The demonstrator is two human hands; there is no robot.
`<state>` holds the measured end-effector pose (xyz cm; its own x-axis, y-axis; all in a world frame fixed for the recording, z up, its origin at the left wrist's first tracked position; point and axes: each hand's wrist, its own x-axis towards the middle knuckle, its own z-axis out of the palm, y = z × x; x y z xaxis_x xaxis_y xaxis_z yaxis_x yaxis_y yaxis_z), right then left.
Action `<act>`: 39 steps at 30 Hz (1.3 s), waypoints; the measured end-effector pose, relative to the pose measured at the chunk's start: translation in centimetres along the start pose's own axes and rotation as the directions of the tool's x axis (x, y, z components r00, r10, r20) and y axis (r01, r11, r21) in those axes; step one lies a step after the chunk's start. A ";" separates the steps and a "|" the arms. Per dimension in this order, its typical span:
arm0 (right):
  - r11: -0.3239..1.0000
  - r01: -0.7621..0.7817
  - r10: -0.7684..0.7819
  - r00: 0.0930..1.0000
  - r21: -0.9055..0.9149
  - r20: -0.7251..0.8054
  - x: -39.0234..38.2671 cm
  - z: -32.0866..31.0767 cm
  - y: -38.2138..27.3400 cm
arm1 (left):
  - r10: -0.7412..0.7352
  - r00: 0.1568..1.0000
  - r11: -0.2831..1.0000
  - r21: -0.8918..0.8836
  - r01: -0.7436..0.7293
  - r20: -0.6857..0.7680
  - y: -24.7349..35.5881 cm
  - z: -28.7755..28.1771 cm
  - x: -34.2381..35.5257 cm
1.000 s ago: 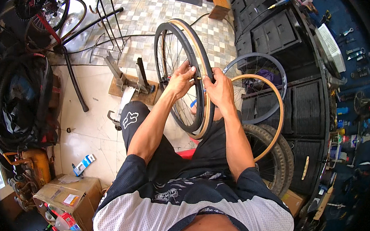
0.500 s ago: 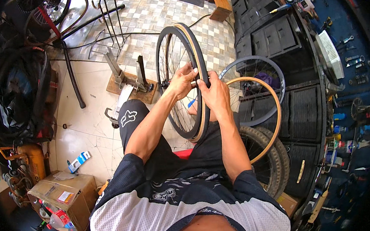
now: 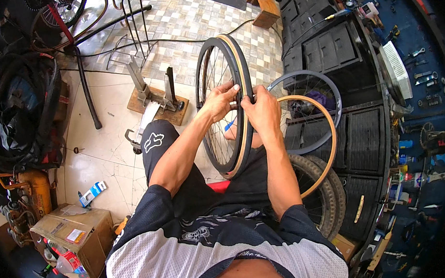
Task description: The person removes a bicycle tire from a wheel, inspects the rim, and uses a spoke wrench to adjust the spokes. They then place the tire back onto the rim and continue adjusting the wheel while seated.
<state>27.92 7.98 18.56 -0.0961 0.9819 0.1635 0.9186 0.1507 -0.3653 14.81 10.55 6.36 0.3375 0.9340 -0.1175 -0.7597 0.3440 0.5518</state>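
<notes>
A spoked bicycle wheel (image 3: pixel 206 59) stands upright between my knees, turned nearly edge-on. Along its near side runs a black tire (image 3: pixel 246 135) with a tan sidewall. My left hand (image 3: pixel 219 102) is closed on the wheel's edge, its thumb pressing the tire from the left. From the right, my right hand (image 3: pixel 263 110) grips the same stretch of tire, fingers wrapped over it. Both hands are close together, and some fingertips are hidden behind the tire and rim. A small blue object (image 3: pixel 230 125) shows through the spokes below my left hand; its kind is unclear.
To the right, a grey-rimmed wheel (image 3: pixel 337 96), a loose tan tire (image 3: pixel 333 132) and knobbly tires (image 3: pixel 332 200) lean by black drawers (image 3: pixel 369 132). A metal stand on a wooden base (image 3: pixel 154 107) is left of the wheel. A cardboard box (image 3: pixel 82 232) sits lower left.
The wheel has shifted slightly right and turned more edge-on. My hands have moved a little right with it, both still gripping the tire.
</notes>
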 end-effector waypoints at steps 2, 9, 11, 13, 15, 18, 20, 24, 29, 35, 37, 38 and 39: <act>0.999 0.035 -0.036 0.998 -0.035 -0.041 -0.1 0.6 -0.2 | -0.015 1.000 1.000 0.001 0.015 -0.006 0.0 -0.5 0.1; 0.999 0.039 -0.039 0.999 0.028 -0.014 -0.3 1.3 -0.5 | -0.040 0.999 0.998 -0.044 0.039 -0.013 -0.1 -0.8 0.0; 0.997 0.042 -0.042 0.999 0.058 -0.012 -0.4 1.1 -0.8 | -0.030 1.000 0.999 -0.041 0.030 0.002 0.0 -1.2 0.0; 0.998 0.030 -0.030 1.000 0.062 0.002 -0.2 1.5 -0.4 | -0.034 0.999 0.998 -0.043 0.034 -0.014 -0.1 -1.2 0.0; 0.999 0.019 -0.019 1.000 0.037 0.000 -0.2 1.4 -0.3 | -0.041 0.999 0.998 -0.040 0.041 0.000 0.0 -1.0 -0.1; 0.999 0.003 -0.004 1.000 0.039 0.009 -0.3 1.2 -0.3 | -0.034 0.999 0.999 -0.027 0.034 0.011 0.0 -1.1 -0.1; 0.999 -0.004 0.003 1.000 0.037 0.010 -0.4 1.0 -0.6 | -0.039 0.999 0.999 -0.025 0.039 0.008 0.0 -1.2 -0.1; 0.997 -0.066 0.071 0.991 -0.047 0.116 -0.2 -0.4 -0.5 | -0.078 0.997 0.996 -0.036 0.078 -0.004 0.3 -2.0 0.2; 0.994 -0.062 0.079 0.975 -0.086 0.208 -0.1 -1.2 -0.5 | -0.163 0.985 0.954 0.246 0.171 -0.053 3.1 -2.4 -0.2; 0.997 -0.030 0.050 0.960 -0.075 0.277 -0.4 -1.9 -1.9 | -0.143 0.987 0.946 0.285 0.157 -0.068 4.0 -3.4 -0.6; 0.998 -0.015 0.035 0.950 -0.066 0.309 -0.6 -2.3 -2.2 | -0.134 0.989 0.949 0.278 0.145 -0.059 4.1 -3.5 -0.8; 0.998 -0.007 0.026 0.953 -0.065 0.301 -0.7 -2.2 -2.1 | -0.129 0.990 0.951 0.277 0.138 -0.048 4.1 -3.5 -0.9; 0.998 -0.002 0.017 0.962 -0.058 0.272 -0.8 -1.9 -2.1 | -0.125 0.991 0.952 0.276 0.130 -0.037 4.2 -3.4 -0.9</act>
<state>26.81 6.69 20.97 -0.1808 0.9786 -0.0985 0.9395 0.1422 -0.3115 9.43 11.47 5.93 0.4091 0.8866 -0.2160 -0.5264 0.4226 0.7378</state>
